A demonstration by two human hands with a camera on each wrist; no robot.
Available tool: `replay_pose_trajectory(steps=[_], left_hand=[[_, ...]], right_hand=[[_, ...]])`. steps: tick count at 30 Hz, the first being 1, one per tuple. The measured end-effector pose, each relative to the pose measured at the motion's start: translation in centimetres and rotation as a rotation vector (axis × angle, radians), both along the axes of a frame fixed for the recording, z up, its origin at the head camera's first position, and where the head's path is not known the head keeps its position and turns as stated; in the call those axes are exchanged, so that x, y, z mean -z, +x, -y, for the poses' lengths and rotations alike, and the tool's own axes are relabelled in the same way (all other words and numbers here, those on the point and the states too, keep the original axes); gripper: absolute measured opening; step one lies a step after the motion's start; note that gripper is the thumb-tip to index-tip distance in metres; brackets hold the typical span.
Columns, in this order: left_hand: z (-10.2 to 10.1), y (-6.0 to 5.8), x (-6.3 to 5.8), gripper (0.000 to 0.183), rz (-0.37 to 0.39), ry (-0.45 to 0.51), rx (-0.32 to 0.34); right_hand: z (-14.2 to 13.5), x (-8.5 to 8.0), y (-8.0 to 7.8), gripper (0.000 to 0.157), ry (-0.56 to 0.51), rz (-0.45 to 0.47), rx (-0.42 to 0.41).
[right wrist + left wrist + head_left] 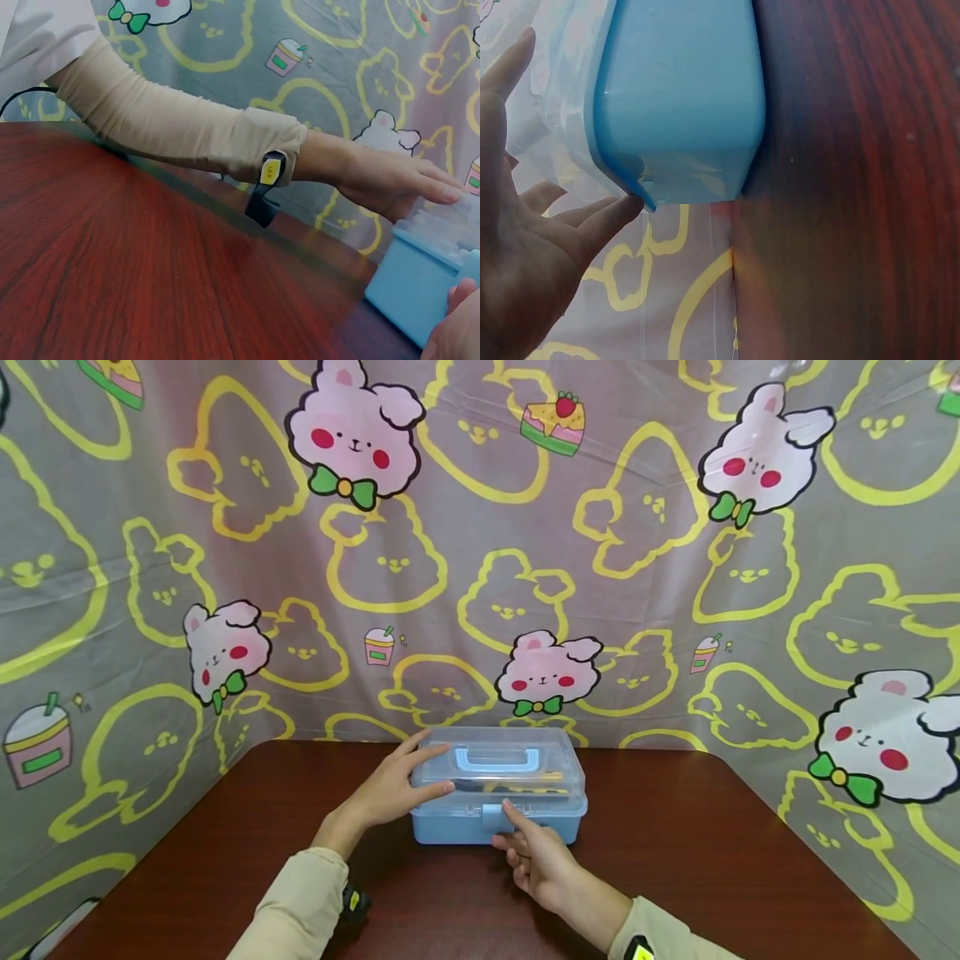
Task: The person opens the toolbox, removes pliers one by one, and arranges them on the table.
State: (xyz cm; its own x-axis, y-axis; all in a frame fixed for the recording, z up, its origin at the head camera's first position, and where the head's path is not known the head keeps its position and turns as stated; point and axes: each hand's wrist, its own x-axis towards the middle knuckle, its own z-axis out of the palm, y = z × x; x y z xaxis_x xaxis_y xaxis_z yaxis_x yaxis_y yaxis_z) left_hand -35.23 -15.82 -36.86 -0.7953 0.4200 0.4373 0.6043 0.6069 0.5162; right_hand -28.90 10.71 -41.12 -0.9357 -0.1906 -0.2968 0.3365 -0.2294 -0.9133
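Observation:
A storage box (450,828) with a light-blue base stands on the table. Its clear lid (435,768) is down and carries a light-blue handle (498,767); yellow and dark items show blurrily through it. Spread over the left end of the lid is my left hand (390,785), fingers fairly straight; in the left wrist view a fingertip touches the blue rim (600,142). At the front, my right hand (543,864) has its thumb on the blue latch (491,817) and its index fingertip just below, the other fingers curled. The right wrist view shows only part of that hand.
The box stands on a dark red-brown wooden table (675,843), near its far edge. Behind and beside the table hangs a curtain (637,602) printed with cartoon rabbits. A strap with a yellow-marked device (271,170) is on the left wrist.

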Motion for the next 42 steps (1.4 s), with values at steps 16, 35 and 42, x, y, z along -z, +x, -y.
replay_pose_trajectory(steps=[16, 35, 42], left_hand=[[0.1, -0.1, 0.3, 0.072, 0.004, -0.009, 0.002], [0.1, -0.1, 0.2, 0.073, 0.044, 0.005, -0.001], [0.3, 0.0, 0.2, 0.073, 0.041, 0.007, 0.002]], right_hand=[[0.3, -0.2, 0.3, 0.074, 0.017, -0.021, 0.125], [-0.9, -0.3, 0.8, 0.052, 0.054, -0.009, -0.103], [-1.4, -0.4, 0.4, 0.055, 0.127, -0.034, -0.166]])
